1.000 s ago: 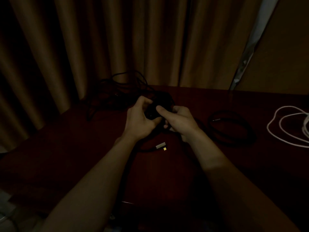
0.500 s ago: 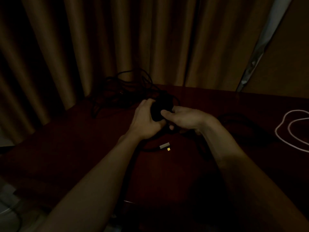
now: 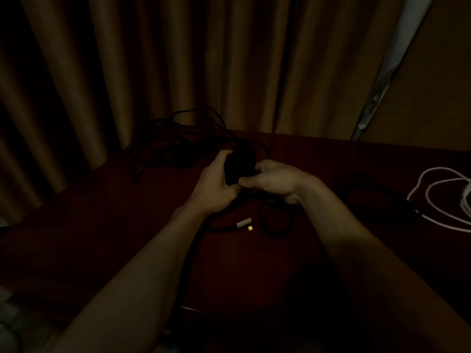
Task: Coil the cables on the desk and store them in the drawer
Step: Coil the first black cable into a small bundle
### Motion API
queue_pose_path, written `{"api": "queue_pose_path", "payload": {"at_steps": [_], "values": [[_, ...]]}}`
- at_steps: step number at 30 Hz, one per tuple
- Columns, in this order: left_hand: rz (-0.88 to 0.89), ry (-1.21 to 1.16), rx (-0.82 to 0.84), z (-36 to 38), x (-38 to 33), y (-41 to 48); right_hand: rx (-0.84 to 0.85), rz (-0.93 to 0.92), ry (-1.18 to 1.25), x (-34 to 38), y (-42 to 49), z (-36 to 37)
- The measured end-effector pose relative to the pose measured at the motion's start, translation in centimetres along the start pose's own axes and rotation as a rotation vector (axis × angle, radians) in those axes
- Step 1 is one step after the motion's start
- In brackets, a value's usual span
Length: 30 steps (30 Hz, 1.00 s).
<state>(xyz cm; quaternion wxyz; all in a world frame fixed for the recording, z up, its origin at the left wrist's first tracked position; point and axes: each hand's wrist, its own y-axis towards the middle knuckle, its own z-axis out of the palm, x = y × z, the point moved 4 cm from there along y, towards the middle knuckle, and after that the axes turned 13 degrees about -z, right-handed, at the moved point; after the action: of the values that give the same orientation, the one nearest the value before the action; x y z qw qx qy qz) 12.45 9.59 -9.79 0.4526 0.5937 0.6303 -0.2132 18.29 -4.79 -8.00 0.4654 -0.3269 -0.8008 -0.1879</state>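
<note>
The scene is very dark. A black cable bundle [image 3: 239, 164] is held above the dark red desk [image 3: 102, 225] between both hands. My left hand [image 3: 216, 187] grips its left side with curled fingers. My right hand [image 3: 272, 179] pinches its lower right edge. A loose end of the black cable trails down to a pale plug [image 3: 244, 222] lying on the desk, and a loop [image 3: 276, 220] hangs below my right hand. A tangled pile of black cables [image 3: 183, 141] lies at the desk's back left.
A coiled black cable [image 3: 369, 189] lies on the desk to the right, and a white cable [image 3: 438, 200] loops at the far right edge. Brown curtains [image 3: 204, 59] hang behind the desk. Another black cable runs off the front edge between my forearms.
Both hands have shifted slightly and my right hand has turned over the bundle, its wrist swinging right. A loop of black cable now hangs below my right hand.
</note>
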Motion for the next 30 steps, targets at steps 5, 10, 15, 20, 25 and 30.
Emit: {"api": "queue_pose_path", "payload": {"at_steps": [5, 10, 15, 20, 25, 30], "values": [[-0.096, -0.053, 0.07, 0.1, 0.1, -0.1, -0.131, -0.097, 0.331, 0.1, -0.3, 1.9], [-0.178, -0.136, 0.144, 0.4, 0.1, -0.1, -0.244, -0.08, 0.438, -0.2, -0.5, 1.8], [-0.139, -0.197, 0.044, 0.0, 0.2, 0.2, -0.291, -0.024, 0.507, -0.8, -0.8, 0.9], [-0.096, -0.198, -0.024, -0.3, 0.3, 0.1, -0.266, -0.033, 0.464, -0.6, -0.9, 0.6], [-0.069, -0.08, -0.077, -0.5, 0.5, 0.4, -0.171, -0.097, 0.455, 0.1, -1.2, 1.4], [-0.099, -0.054, -0.054, -0.4, 0.3, 0.2, -0.294, -0.142, 0.374, 0.6, -0.9, 2.6]]}}
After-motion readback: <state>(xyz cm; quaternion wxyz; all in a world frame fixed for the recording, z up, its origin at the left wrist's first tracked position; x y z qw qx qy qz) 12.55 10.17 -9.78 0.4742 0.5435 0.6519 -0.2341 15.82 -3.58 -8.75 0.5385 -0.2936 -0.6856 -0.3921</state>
